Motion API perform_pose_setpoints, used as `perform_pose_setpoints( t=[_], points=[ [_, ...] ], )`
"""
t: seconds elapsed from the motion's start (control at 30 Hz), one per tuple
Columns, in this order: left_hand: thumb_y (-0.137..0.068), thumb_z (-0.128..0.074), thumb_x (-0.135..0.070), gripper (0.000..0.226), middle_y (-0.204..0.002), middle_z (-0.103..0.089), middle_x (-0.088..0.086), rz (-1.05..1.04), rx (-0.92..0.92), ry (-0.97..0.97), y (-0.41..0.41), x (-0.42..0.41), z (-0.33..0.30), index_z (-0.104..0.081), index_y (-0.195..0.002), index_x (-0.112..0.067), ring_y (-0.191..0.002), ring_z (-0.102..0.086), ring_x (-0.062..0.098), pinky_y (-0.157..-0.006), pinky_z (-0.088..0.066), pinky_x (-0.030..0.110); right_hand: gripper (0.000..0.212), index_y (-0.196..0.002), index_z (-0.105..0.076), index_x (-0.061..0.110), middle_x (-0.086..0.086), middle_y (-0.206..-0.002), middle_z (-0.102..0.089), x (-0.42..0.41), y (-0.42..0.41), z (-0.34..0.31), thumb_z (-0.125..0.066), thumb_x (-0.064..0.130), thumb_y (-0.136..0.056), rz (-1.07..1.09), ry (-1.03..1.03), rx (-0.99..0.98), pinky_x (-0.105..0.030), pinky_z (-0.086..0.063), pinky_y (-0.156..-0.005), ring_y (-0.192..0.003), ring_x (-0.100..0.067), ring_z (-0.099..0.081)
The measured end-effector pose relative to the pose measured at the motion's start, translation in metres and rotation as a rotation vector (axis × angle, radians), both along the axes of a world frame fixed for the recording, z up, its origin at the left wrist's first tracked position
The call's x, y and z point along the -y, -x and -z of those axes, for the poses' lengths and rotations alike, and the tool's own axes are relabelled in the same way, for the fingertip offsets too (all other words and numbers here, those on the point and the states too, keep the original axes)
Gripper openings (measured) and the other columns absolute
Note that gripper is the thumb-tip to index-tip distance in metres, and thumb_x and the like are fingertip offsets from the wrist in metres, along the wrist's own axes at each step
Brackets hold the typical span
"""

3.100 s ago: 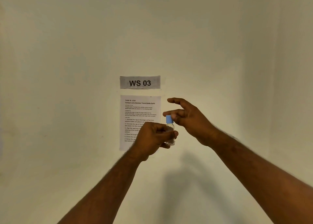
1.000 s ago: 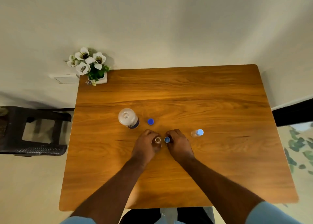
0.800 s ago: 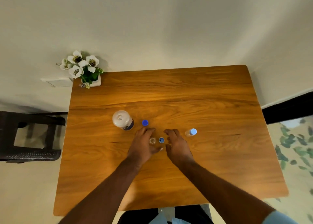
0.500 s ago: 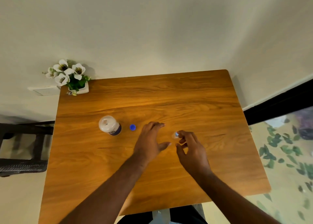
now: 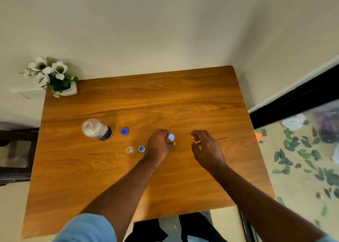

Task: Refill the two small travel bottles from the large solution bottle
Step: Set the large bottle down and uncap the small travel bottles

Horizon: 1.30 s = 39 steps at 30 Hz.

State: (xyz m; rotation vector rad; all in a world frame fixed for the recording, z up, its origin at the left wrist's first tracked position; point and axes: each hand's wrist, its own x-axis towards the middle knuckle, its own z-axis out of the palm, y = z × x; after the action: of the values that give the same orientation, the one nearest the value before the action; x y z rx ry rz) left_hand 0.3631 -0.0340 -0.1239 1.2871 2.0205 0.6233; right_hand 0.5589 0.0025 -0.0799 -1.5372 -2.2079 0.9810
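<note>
Solution bottle (image 5: 96,129), the largest of three bottles on the wooden table (image 5: 183,98), stands upright at left-centre, long axis vertical, its open neck facing up toward the head camera and its dark blue label band showing near the base. One dark blue cap (image 5: 124,131) lies flat on the wood just to its right, apart from it.

Two small travel bottles share the middle of the table. One, a clear uncapped travel bottle (image 5: 131,149), stands upright with its mouth up, nearer the person than the big bottle; a small blue cap (image 5: 141,148) lies just beside it on the right, hollow side up. Whether the two touch cannot be told. The capped travel bottle (image 5: 171,137), topped in light blue, stands upright inside the left hand (image 5: 159,144), whose fingers curl closed around its body, so only the cap shows.

The right hand (image 5: 206,148) hovers just right of it, fingers loosely curled and half open, holding nothing and clear of the bottle.

Count: three bottles, three caps, one of them screwed on or seated on its bottle.

A white pot of white flowers (image 5: 53,78) sits at the table's far-left corner, well away from the bottles.
</note>
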Motion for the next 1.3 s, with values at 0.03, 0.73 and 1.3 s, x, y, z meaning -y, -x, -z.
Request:
perform_pose_setpoints(
  t=[0.03,0.73,1.3],
  points=[
    [-0.075,-0.086,-0.021,0.032,-0.1,-0.072,0.005,-0.002,0.004,0.0,0.002,0.001,-0.001,-0.071,-0.102,-0.011,-0.091,-0.067,0.022,-0.079,-0.055,0.034,0.036,-0.127,-0.058,0.021,0.004,-0.123,-0.06,-0.002,0.0,-0.003,-0.063,0.015,-0.092,-0.017,-0.005,-0.005,-0.035,-0.058,-0.079,-0.101,-0.007,-0.06],
    [-0.078,-0.085,-0.008,0.033,-0.104,-0.071,0.034,-0.079,0.623,-0.772,0.124,-0.097,-0.407,-0.072,-0.104,0.008,-0.091,-0.074,0.04,-0.082,-0.062,0.044,0.014,-0.109,-0.065,0.026,0.009,-0.088,-0.07,-0.139,0.154,-0.431,-0.062,0.024,-0.096,-0.311,-0.511,-0.396,-0.028,-0.055,-0.078,-0.081,-0.009,-0.068],
    [-0.081,-0.083,-0.009,0.028,-0.098,-0.072,0.032,0.101,0.541,-0.906,0.125,-0.072,-0.573,-0.074,-0.098,0.01,-0.079,-0.074,0.028,-0.068,-0.062,0.035,0.021,-0.079,-0.061,0.015,0.002,-0.081,-0.069,-0.088,0.183,-0.597,-0.08,0.024,-0.079,-0.214,-0.79,-0.389,-0.04,-0.056,-0.074,-0.078,-0.019,-0.065]
  ],
)
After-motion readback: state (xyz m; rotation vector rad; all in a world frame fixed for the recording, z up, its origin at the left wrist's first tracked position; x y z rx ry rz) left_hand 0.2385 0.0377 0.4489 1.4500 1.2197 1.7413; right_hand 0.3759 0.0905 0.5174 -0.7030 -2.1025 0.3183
